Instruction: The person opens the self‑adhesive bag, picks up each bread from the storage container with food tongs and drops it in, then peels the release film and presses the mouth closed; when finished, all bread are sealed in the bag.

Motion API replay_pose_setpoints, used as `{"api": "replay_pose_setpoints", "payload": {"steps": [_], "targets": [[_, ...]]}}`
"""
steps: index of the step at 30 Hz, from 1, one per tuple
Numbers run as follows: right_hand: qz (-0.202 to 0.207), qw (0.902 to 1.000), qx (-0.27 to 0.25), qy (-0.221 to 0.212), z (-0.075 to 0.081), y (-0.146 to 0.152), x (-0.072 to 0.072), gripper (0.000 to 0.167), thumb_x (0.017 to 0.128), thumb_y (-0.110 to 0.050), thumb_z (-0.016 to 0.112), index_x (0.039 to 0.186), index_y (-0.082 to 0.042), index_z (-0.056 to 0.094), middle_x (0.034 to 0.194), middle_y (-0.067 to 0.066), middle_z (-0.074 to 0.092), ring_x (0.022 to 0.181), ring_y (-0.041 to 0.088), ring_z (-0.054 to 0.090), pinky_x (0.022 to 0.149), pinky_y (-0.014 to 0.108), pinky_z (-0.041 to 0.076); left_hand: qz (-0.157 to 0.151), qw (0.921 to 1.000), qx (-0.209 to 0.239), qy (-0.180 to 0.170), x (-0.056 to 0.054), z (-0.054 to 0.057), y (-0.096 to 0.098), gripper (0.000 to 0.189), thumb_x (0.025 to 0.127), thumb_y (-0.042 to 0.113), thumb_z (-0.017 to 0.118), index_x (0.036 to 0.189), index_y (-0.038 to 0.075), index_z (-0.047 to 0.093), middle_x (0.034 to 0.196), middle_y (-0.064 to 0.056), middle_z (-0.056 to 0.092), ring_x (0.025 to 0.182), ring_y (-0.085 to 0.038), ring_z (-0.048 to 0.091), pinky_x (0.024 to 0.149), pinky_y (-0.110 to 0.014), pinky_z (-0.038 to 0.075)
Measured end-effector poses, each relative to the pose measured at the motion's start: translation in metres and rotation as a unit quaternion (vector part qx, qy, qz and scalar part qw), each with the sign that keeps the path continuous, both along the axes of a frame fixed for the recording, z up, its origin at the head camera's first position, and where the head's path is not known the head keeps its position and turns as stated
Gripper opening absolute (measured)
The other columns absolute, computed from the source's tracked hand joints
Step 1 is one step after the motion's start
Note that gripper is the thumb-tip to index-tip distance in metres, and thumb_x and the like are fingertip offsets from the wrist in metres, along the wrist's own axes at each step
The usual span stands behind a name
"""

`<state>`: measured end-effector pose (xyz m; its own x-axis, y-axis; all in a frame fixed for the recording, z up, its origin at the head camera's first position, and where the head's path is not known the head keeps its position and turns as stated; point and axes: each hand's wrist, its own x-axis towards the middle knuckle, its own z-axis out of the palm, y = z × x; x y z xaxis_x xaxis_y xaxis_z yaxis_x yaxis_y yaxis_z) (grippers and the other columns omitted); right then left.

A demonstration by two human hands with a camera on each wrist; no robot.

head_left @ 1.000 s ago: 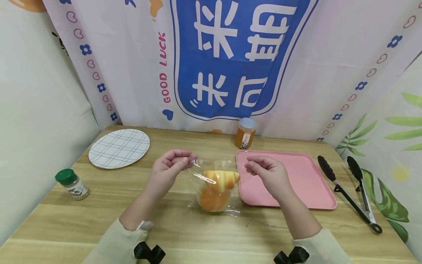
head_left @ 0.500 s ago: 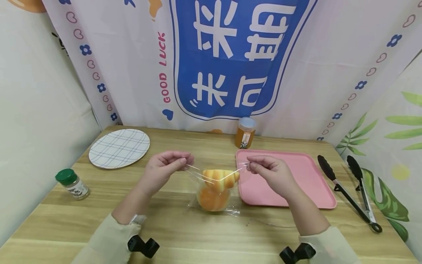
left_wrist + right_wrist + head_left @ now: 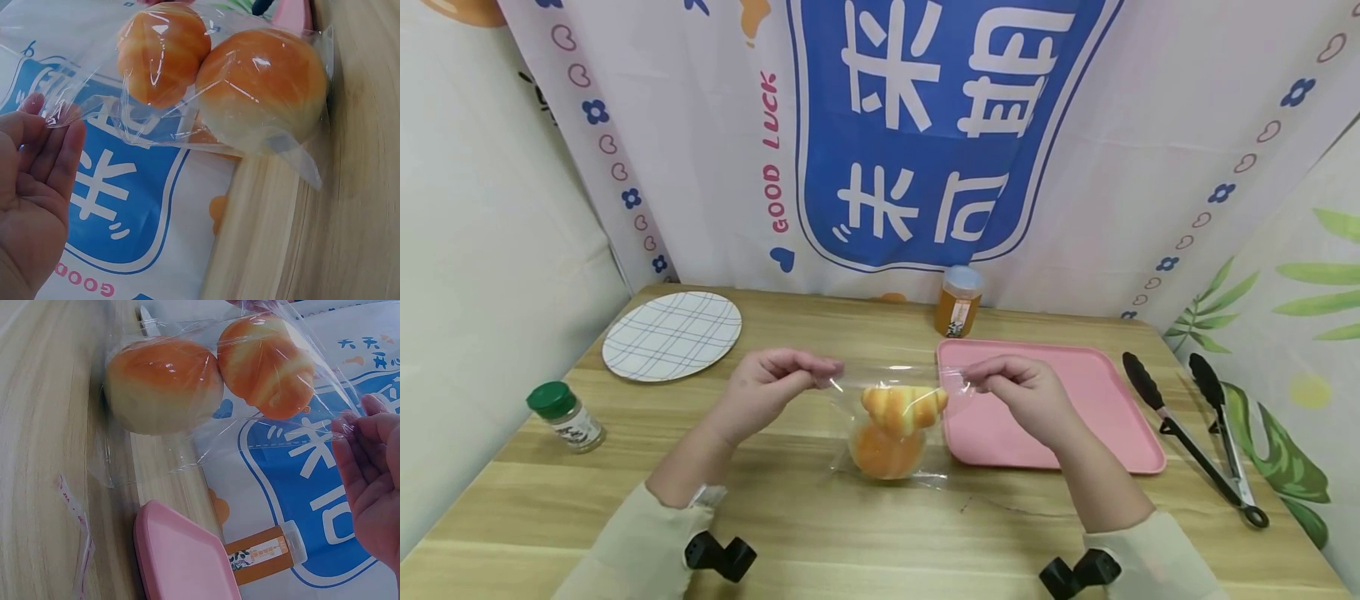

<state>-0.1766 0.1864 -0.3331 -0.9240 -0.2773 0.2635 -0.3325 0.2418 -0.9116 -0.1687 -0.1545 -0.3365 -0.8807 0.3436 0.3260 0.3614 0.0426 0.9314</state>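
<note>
A clear plastic bag (image 3: 842, 450) stands on the table between my hands, its top edge stretched across. Inside it a croissant (image 3: 904, 408) lies above a round bun (image 3: 887, 452). My left hand (image 3: 771, 392) pinches the bag's upper left corner between thumb and fingers. At the upper right corner, my right hand (image 3: 1026, 396) pinches the film in the same way. Both wrist views show the bun (image 3: 262, 84) and the croissant (image 3: 267, 367) through the film, with the thumb and fingertips on the bag's corners.
A pink tray (image 3: 1075, 417) lies at right, partly under my right hand, with black-tipped tongs (image 3: 1198, 450) beyond it. A honey-coloured jar (image 3: 958, 302) stands behind. At left are a checked plate (image 3: 672, 336) and a green-capped shaker (image 3: 565, 417). A thin strip (image 3: 78, 531) lies near the tray.
My right hand has taken hold of the bag's right corner. The left hand has shifted slightly left, and the sagging top edge is now pulled straight.
</note>
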Motion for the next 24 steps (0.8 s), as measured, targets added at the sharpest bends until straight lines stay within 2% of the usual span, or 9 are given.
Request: {"api": "replay_pose_setpoints", "payload": {"steps": [3, 6, 10, 13, 17, 20, 23, 24], "targets": [[0.006, 0.9999, 0.002, 0.009, 0.001, 0.0, 0.0, 0.015, 0.092, 0.006, 0.053, 0.091, 0.007, 0.068, 0.094, -0.021, 0.071, 0.088, 0.0, 0.068, 0.079, 0.021, 0.059, -0.007, 0.9999, 0.009, 0.007, 0.002, 0.003, 0.0, 0.018, 0.094, -0.006, 0.05, 0.098, -0.016, 0.065, 0.099, 0.017, 0.074, 0.094, -0.002, 0.069, 0.086, -0.02, 0.058], [0.014, 0.9998, -0.002, 0.011, 0.002, -0.001, 0.0, 0.014, 0.093, 0.006, 0.052, 0.089, 0.009, 0.066, 0.094, -0.022, 0.071, 0.091, -0.001, 0.068, 0.079, 0.02, 0.058, 0.005, 0.9997, 0.024, 0.001, 0.005, 0.005, 0.003, 0.018, 0.095, -0.003, 0.051, 0.094, -0.01, 0.068, 0.096, 0.016, 0.075, 0.093, -0.004, 0.07, 0.085, -0.019, 0.058], [0.017, 0.9998, -0.004, 0.013, 0.003, -0.002, 0.002, 0.015, 0.094, 0.005, 0.051, 0.09, 0.01, 0.065, 0.092, -0.02, 0.071, 0.089, 0.0, 0.067, 0.08, 0.02, 0.058, 0.053, 0.9982, 0.022, -0.016, 0.008, 0.006, 0.011, 0.011, 0.092, 0.003, 0.065, 0.093, -0.006, 0.071, 0.091, 0.014, 0.075, 0.087, -0.005, 0.071, 0.079, -0.019, 0.059], [0.017, 0.9998, -0.005, 0.01, 0.005, -0.003, 0.004, 0.017, 0.094, 0.004, 0.05, 0.095, 0.014, 0.063, 0.091, -0.017, 0.071, 0.087, 0.001, 0.066, 0.081, 0.02, 0.058, 0.084, 0.9962, 0.011, -0.024, 0.01, 0.006, 0.017, 0.017, 0.086, 0.001, 0.072, 0.097, -0.012, 0.069, 0.088, 0.015, 0.075, 0.081, -0.004, 0.069, 0.072, -0.018, 0.059], [-0.013, 0.9998, 0.01, -0.014, 0.005, -0.005, 0.005, 0.014, 0.092, -0.006, 0.065, 0.095, 0.008, 0.066, 0.088, -0.012, 0.072, 0.081, 0.004, 0.065, 0.074, 0.02, 0.057, 0.097, 0.9949, 0.011, -0.024, 0.011, 0.005, 0.019, 0.019, 0.084, -0.002, 0.073, 0.098, -0.014, 0.067, 0.087, 0.017, 0.074, 0.081, -0.003, 0.069, 0.071, -0.018, 0.059], [-0.049, 0.9981, 0.016, -0.034, 0.005, -0.009, 0.004, 0.016, 0.085, -0.009, 0.076, 0.091, 0.003, 0.066, 0.083, -0.012, 0.071, 0.077, 0.004, 0.064, 0.07, 0.02, 0.057, 0.106, 0.9941, 0.01, -0.021, 0.011, 0.004, 0.019, 0.019, 0.084, -0.001, 0.074, 0.097, -0.013, 0.067, 0.088, 0.019, 0.073, 0.084, -0.005, 0.07, 0.074, -0.019, 0.06], [-0.065, 0.997, 0.006, -0.04, 0.004, -0.011, 0.003, 0.019, 0.084, -0.003, 0.075, 0.095, 0.004, 0.062, 0.08, -0.015, 0.07, 0.077, 0.004, 0.065, 0.071, 0.019, 0.058, 0.112, 0.9935, 0.015, -0.012, 0.009, 0.003, 0.018, 0.018, 0.084, -0.001, 0.073, 0.095, -0.014, 0.067, 0.087, 0.02, 0.073, 0.085, -0.005, 0.071, 0.076, -0.02, 0.06], [-0.067, 0.997, 0.003, -0.039, 0.004, -0.011, 0.004, 0.021, 0.084, -0.002, 0.074, 0.098, 0.004, 0.06, 0.081, -0.013, 0.07, 0.077, 0.004, 0.065, 0.071, 0.019, 0.058, 0.113, 0.9934, 0.02, -0.003, 0.009, 0.002, 0.018, 0.017, 0.083, -0.003, 0.073, 0.094, -0.014, 0.066, 0.087, 0.021, 0.073, 0.085, -0.005, 0.071, 0.075, -0.02, 0.06]]}}
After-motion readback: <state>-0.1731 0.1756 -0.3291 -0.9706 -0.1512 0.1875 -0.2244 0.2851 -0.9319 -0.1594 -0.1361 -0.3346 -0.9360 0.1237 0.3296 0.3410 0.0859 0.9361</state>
